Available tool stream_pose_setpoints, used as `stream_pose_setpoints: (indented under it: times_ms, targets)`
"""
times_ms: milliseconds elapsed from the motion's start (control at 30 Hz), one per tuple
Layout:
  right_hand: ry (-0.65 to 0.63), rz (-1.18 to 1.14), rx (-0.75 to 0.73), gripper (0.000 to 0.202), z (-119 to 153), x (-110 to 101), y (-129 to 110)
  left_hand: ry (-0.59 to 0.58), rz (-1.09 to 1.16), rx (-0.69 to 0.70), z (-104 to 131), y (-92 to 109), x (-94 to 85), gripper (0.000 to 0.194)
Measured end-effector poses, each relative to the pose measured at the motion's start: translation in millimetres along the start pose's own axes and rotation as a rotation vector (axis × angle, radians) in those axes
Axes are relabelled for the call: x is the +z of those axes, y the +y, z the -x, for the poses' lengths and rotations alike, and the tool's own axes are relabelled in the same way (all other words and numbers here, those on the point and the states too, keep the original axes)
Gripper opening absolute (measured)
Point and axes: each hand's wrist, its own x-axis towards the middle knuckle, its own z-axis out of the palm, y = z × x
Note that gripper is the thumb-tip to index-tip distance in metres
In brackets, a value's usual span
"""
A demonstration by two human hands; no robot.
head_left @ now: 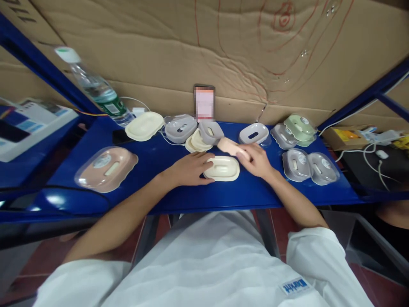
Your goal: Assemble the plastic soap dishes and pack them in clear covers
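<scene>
A cream oval dish (224, 169) lies on the blue table in front of me. My left hand (193, 169) rests at its left end, fingers spread, with the thumb and fingertips at the rim. My right hand (257, 160) is closed on a pale pink piece (229, 146), tilted over the dish's upper right side. Just behind the dish are stacked cream pieces (196, 142) and a grey oval piece (211, 131). Farther right, a light grey piece with a dark slot (254, 134) lies near the cardboard.
A pink lidded box (107, 168) and a cream lid (145, 126) are at the left, by a water bottle (96, 89). Grey boxes (296, 164) and a green one (299, 127) stand right. A phone (204, 103) leans on the cardboard (143, 51).
</scene>
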Motion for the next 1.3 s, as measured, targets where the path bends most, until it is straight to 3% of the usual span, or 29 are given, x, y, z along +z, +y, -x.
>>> stream_pose_setpoints:
  times_ms: [133, 300, 433, 700, 867, 967, 1067, 1200, 1300]
  targets:
    - [-0.220, 0.013, -0.175, 0.043, 3, 18, -9, -0.029, -0.041, -0.093, 3, -12, -5.4, 0.058]
    - [-0.351, 0.046, -0.282, 0.041, 5, 33, -20, 0.027, 0.027, -0.193, 6, -17, -11.7, 0.070]
    - [-0.391, 0.064, -0.287, 0.040, 6, 39, -26, 0.003, 0.173, -0.187, 8, -19, -6.7, 0.078]
    - [-0.436, 0.076, -0.319, 0.047, 5, 38, -25, -0.016, 0.140, -0.109, 7, -20, -6.2, 0.040]
    - [-0.464, 0.146, -0.371, 0.046, 6, 43, -28, -0.051, 0.025, -0.131, 6, -18, -7.0, 0.045]
    - [-0.470, 0.160, -0.374, 0.048, 0, 36, -22, -0.038, 0.047, -0.133, 7, -18, -6.2, 0.052]
    - [-0.369, 0.252, -0.223, 0.050, -8, 10, -2, -0.001, 0.100, -0.155, 8, -18, -6.3, 0.050]
    - [-0.120, 0.457, 0.152, 0.052, -11, -27, 42, 0.027, 0.117, -0.170, 9, -16, -7.3, 0.041]
    - [0.022, 0.569, 0.424, 0.059, -6, -34, 68, 0.037, 0.120, -0.166, 10, -17, -6.6, 0.039]
